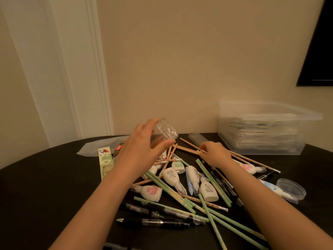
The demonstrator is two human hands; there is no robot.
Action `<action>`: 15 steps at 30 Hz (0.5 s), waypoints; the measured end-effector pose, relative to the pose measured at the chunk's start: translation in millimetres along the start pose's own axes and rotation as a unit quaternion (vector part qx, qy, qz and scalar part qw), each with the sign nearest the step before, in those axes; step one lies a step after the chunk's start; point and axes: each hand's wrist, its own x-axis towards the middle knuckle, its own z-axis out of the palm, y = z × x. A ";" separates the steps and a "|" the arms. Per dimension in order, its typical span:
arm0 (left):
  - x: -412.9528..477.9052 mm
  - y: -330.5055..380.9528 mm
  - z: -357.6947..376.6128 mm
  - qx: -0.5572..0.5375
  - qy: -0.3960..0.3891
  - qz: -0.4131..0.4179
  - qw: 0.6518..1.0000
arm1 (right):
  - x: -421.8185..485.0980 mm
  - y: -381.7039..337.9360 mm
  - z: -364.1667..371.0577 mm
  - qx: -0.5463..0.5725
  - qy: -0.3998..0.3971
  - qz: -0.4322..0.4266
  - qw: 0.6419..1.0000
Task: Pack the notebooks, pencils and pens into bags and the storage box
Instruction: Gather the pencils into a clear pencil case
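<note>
Contents of storage box (261, 143) blurred behind cloudy wall; green pencils (213, 224) cut off at bottom edge.

- Hands: two, the left hand (138, 150) and the right hand (214, 154).
- Clear jar (164, 131): one.
- Clear storage box (261, 130): one, far right.
- Round clear lid (292, 188): one, near right.
- Flat clear case (197, 138): one.
- Clear plastic bag (100, 146): one, far left.
- Cartons (105, 159): two, on the left.
- White correction-tape dispensers (173, 175): about eight in the heap.
- Green pencils (210, 216): at least five.
- Wooden pencils (189, 143): at least six loose, with more in the jar; the exact number cannot be told.
- Black pens (162, 222): at least three near, with more partly hidden under the right forearm.
</note>
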 end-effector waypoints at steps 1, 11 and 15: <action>0.6 -0.5 -1.4 0.003 -0.005 -0.002 1.000 | 6.2 0.3 1.5 -0.045 -0.010 0.004 0.999; 3.8 -7.8 -7.2 -0.038 0.001 -0.035 0.999 | 22.5 4.5 15.6 -0.309 -0.042 -0.045 0.949; 3.7 -6.2 -6.3 -0.046 -0.001 -0.027 0.999 | 11.2 4.0 -1.7 -0.256 0.017 -0.045 0.966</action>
